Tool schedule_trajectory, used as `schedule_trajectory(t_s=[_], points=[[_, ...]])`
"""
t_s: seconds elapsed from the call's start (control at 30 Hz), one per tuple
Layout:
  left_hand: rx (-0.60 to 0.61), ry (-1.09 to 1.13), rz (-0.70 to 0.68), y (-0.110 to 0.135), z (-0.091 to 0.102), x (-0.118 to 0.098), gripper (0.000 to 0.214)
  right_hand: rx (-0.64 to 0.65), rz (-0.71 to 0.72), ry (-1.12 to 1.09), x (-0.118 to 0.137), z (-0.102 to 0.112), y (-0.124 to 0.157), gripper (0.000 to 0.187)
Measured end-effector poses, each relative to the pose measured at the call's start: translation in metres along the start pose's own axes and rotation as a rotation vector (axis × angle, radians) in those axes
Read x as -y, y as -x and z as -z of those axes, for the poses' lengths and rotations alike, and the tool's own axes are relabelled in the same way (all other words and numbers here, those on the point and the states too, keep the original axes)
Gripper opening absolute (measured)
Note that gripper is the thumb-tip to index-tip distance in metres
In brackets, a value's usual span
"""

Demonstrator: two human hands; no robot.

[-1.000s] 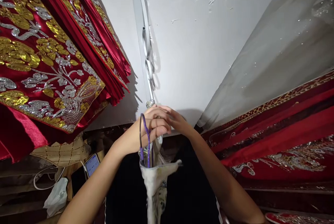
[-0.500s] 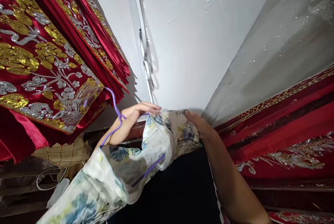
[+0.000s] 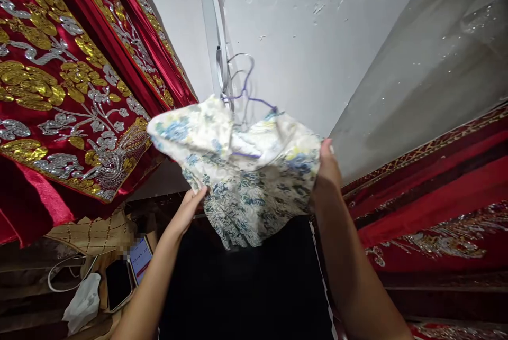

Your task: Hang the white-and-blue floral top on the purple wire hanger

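Observation:
A white blouse with a blue and yellow floral print [image 3: 246,186] is spread out in front of me on a purple hanger [image 3: 260,100]. The hanger's hook rises above the collar, close to the metal rail on the wall; whether it rests on the rail I cannot tell. My left hand [image 3: 190,205] pinches the blouse's edge at the lower left, below a sleeve. With thumb and fingers closed, my right hand [image 3: 328,163] grips the cloth at the right shoulder or sleeve. Part of the hanger's bar shows inside the neck opening.
Red garments with gold and silver embroidery [image 3: 95,86] hang at the left. More red garments [image 3: 436,197] hang at the right under a clear plastic cover [image 3: 420,65]. A metal rail [image 3: 212,23] runs along the white wall. Two phones [image 3: 118,283] lie at the lower left.
The blouse has gone from bunched on its side to spread out, with the hanger now inside it and its hook up. My left hand has moved from the hanger down to the blouse's edge.

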State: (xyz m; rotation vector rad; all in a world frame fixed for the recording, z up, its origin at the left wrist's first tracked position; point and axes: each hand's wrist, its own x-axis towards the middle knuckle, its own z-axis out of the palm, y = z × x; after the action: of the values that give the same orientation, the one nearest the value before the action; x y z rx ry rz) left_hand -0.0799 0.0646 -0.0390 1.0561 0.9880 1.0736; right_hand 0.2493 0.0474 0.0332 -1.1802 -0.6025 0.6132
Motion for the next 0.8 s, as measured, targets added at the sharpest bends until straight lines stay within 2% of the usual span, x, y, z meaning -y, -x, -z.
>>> schedule_trajectory(t_s=[0.07, 0.13, 0.2, 0.27, 0.37, 0.5, 0.53, 0.57, 0.6, 0.63, 0.7, 0.73, 0.77, 0.8], points=[[-0.106, -0.021, -0.09, -0.001, -0.002, 0.012, 0.062, 0.09, -0.089, -0.052, -0.005, -0.011, 0.013, 0.064], [-0.195, 0.016, -0.13, 0.003, -0.001, 0.025, 0.064, 0.16, -0.139, -0.093, -0.011, -0.011, 0.022, 0.062], [-0.248, 0.061, -0.105, 0.012, 0.002, 0.038, 0.064, 0.216, -0.164, -0.098, -0.018, -0.002, 0.025, 0.06], [-0.232, 0.078, -0.035, 0.024, 0.003, 0.048, 0.066, 0.219, -0.19, -0.084, -0.025, 0.009, 0.025, 0.059], [-0.137, 0.08, 0.116, 0.043, -0.002, 0.056, 0.068, 0.032, -0.132, 0.015, -0.04, 0.022, 0.028, 0.056], [-0.129, 0.078, 0.209, 0.058, -0.016, 0.059, 0.071, -0.353, 0.146, 0.173, -0.066, 0.032, 0.048, 0.044], [-0.134, 0.085, 0.214, 0.06, -0.02, 0.06, 0.072, -0.391, 0.19, 0.205, -0.072, 0.033, 0.057, 0.039], [-0.142, 0.094, 0.224, 0.061, -0.025, 0.06, 0.073, -0.355, 0.194, 0.237, -0.079, 0.033, 0.067, 0.036], [-0.152, 0.103, 0.237, 0.062, -0.03, 0.059, 0.074, -0.241, 0.153, 0.271, -0.084, 0.031, 0.078, 0.035], [-0.161, 0.112, 0.245, 0.063, -0.036, 0.059, 0.074, -0.05, 0.073, 0.302, -0.09, 0.027, 0.089, 0.038], [-0.136, 0.123, 0.236, 0.064, -0.045, 0.056, 0.071, 0.479, -0.151, 0.347, -0.097, 0.015, 0.112, 0.045], [-0.094, 0.122, 0.221, 0.064, -0.049, 0.054, 0.068, 0.698, -0.235, 0.367, -0.1, 0.008, 0.123, 0.049], [-0.042, 0.118, 0.201, 0.065, -0.052, 0.052, 0.065, 0.817, -0.282, 0.386, -0.102, 0.0, 0.132, 0.054], [0.001, 0.115, 0.185, 0.065, -0.053, 0.05, 0.063, 0.867, -0.301, 0.398, -0.103, -0.006, 0.139, 0.058]])
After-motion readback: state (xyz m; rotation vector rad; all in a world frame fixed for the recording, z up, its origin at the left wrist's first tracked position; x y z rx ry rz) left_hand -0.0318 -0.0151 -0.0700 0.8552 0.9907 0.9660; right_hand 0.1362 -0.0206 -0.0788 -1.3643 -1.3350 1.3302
